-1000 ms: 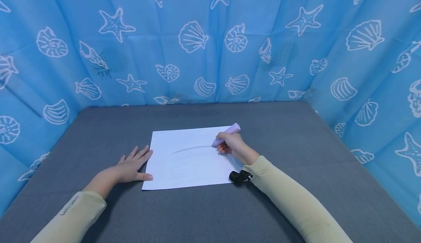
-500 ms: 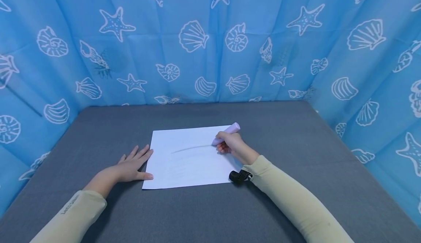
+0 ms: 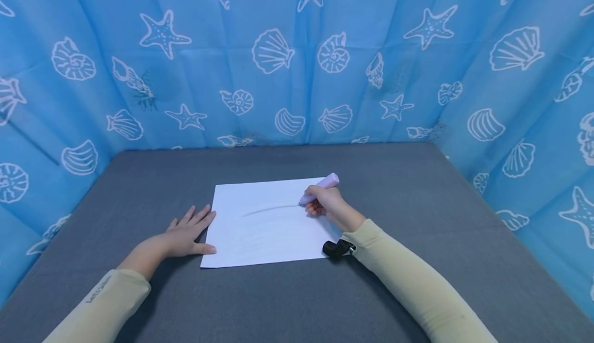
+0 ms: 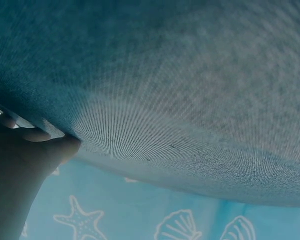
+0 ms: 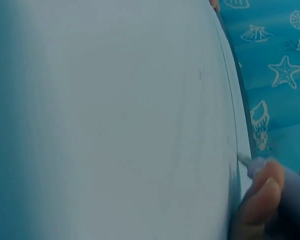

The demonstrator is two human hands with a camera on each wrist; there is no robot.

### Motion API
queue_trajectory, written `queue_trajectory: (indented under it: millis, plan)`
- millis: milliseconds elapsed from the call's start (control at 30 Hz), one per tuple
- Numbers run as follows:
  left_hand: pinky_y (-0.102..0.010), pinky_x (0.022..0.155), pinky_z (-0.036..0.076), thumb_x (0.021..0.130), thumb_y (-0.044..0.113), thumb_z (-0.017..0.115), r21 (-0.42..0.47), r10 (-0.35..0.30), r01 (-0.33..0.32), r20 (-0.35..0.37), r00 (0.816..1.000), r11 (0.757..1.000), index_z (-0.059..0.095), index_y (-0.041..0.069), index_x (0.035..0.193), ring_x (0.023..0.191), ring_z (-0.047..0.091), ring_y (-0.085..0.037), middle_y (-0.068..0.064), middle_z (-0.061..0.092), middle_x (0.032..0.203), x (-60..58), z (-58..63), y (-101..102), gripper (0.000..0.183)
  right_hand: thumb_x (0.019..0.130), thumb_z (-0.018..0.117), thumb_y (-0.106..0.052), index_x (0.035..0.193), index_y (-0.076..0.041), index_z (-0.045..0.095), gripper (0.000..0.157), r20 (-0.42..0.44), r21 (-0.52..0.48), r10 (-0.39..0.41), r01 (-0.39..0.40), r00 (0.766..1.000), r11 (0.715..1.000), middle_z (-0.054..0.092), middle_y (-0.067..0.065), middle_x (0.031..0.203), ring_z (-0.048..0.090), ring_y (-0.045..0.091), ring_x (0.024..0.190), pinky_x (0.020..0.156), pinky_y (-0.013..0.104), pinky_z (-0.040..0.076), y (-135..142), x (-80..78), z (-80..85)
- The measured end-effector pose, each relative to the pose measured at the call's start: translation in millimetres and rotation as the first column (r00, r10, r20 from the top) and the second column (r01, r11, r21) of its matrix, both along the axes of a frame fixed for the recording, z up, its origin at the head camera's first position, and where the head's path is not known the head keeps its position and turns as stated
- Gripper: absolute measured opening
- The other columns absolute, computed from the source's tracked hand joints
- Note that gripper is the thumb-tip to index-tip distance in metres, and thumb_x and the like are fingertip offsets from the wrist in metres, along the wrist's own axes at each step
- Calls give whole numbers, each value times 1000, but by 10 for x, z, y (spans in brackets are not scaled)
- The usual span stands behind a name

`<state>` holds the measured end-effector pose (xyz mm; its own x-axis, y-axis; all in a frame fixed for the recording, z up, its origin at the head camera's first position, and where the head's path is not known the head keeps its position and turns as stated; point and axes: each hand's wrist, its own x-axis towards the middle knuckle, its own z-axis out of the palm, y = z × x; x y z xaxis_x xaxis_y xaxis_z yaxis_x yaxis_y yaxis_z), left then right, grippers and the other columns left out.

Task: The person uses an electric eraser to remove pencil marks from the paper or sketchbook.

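A white sheet of paper (image 3: pixel 260 234) lies on the table with one thin, slightly curved dark line (image 3: pixel 269 209) across its upper half. My right hand (image 3: pixel 329 205) pinches a thick lilac pen (image 3: pixel 327 181), tilted, with its tip at the right end of that line. In the right wrist view the pen (image 5: pixel 292 187) shows its pale tip against the paper (image 5: pixel 125 120). My left hand (image 3: pixel 183 237) rests spread at the paper's left edge, fingertips and thumb on the sheet. The left wrist view shows this hand (image 4: pixel 30 155) flat against the cloth.
Grey cloth (image 3: pixel 278 301) covers the table on all sides of the paper. A blue curtain (image 3: pixel 297 75) with white shells and starfish hangs behind and at both sides. A small black device (image 3: pixel 337 249) sits at the right wrist, over the paper's lower right corner.
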<state>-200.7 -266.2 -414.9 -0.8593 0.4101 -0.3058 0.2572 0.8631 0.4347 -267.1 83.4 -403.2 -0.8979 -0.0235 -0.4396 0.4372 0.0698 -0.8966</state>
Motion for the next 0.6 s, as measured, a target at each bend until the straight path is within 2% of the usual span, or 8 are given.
queue_trajectory:
  millis: [233, 433, 600]
  plan:
    - [-77, 100, -5, 82, 64, 64, 15, -8, 8, 14, 1000, 1000, 18, -1, 153, 140, -7, -54, -27, 5, 158, 21, 50, 3, 106, 89, 59, -12, 92, 6, 60, 18, -8, -2, -3, 3, 1000, 1000, 57, 7, 61, 51, 11, 49, 48, 21, 44, -15, -5, -1]
    - [-75, 102, -6, 80, 71, 60, -6, -5, 5, 12, 1000, 1000, 16, 3, 155, 142, -9, -50, -23, 4, 160, -7, 2, -11, 110, 89, 59, -12, 93, 7, 60, 19, -12, -3, -8, 8, 1000, 1000, 57, 7, 60, 52, 11, 49, 48, 21, 44, -9, -3, -2]
    - [-76, 100, -6, 79, 69, 63, 7, 6, -6, -2, 1000, 1000, 19, -1, 153, 141, -7, -52, -25, 6, 159, -19, -32, -23, 111, 89, 59, -12, 95, 7, 60, 20, -17, 5, 1, -1, 1000, 1000, 57, 7, 60, 51, 11, 49, 48, 21, 44, -7, 4, -5]
